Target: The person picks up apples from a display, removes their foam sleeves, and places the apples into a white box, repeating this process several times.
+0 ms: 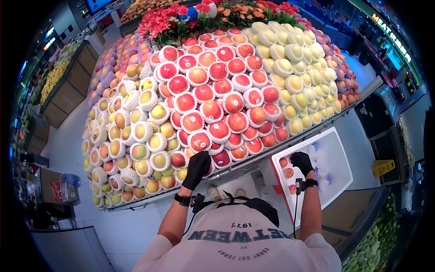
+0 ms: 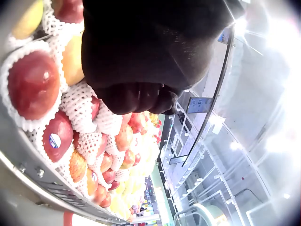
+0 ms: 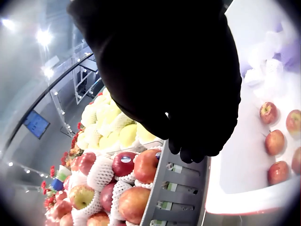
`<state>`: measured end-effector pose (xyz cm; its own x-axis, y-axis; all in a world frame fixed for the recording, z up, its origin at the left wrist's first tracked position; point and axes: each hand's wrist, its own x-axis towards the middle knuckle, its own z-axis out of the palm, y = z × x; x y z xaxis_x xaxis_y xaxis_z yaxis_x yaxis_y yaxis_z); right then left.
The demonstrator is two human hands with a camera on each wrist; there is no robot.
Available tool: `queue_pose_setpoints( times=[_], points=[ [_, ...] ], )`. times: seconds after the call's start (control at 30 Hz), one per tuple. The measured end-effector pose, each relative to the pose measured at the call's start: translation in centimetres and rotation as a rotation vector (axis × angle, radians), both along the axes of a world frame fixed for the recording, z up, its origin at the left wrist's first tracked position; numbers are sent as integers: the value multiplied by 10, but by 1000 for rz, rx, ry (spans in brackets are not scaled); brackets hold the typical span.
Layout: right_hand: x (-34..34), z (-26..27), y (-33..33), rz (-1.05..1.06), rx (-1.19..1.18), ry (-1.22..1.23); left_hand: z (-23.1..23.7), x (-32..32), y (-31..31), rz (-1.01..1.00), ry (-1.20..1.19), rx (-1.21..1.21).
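My left hand (image 1: 197, 170), in a black glove, is at the low front edge of the pile of red apples (image 1: 219, 130). Its fingers are curled in, and no fruit shows in them; the palm side is hidden. In the left wrist view, apples in white foam nets (image 2: 34, 84) lie beside this glove. My right hand (image 1: 302, 162), also black-gloved, hangs over the white foam box (image 1: 337, 179) with its fingers loosely bent and nothing visible in them. Several bare red apples (image 3: 274, 142) lie on the box floor beside it in the right wrist view.
Pale yellow fruit (image 1: 297, 81) is stacked right of the apples, and yellow-green netted fruit (image 1: 140, 131) to the left. A metal rail (image 1: 235, 167) edges the display. Red flowers (image 1: 163, 22) stand behind it. A yellow floor sign (image 1: 384, 168) is at the right.
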<state>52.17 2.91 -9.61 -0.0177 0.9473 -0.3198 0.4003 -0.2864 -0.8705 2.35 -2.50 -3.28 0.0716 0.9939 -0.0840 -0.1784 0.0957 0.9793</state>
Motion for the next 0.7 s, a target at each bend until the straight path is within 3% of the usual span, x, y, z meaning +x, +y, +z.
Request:
queue_pose_setpoints(
  times=[0.03, 0.1, 0.2, 0.27, 0.33, 0.37, 0.47, 0.5, 0.63, 0.67, 0.7],
  points=[
    [-5, -2, 4, -60, -16, 123, 0, -7, 1, -12, 147, 101],
    [-21, 14, 12, -213, -135, 339, 24, -11, -1, -13, -88, -68],
    [-36, 20, 30, 13, 106, 128, 10, -25, 6, -7, 160, 165],
    [-60, 56, 40, -154, -103, 292, 14, -29, 9, 15, 170, 187],
    [-73, 67, 51, -147, -46, 291, 16, -33, 11, 43, 75, 124],
    [-77, 70, 60, -118, -46, 266, 11, -36, 16, 78, 318, 303],
    [-92, 81, 82, -37, -23, 222, 26, -41, 18, 103, -256, -12],
    [-98, 87, 91, -19, 16, 218, -10, -53, 28, 143, 429, 368],
    [-115, 112, 142, 71, 202, -21, 21, -60, 29, 256, 654, 368],
    [-121, 117, 160, 61, 249, -64, 9, -59, 31, 289, 296, 197],
    [-123, 123, 177, 54, 283, -28, -2, -64, 32, 294, 357, 243]
  ],
)
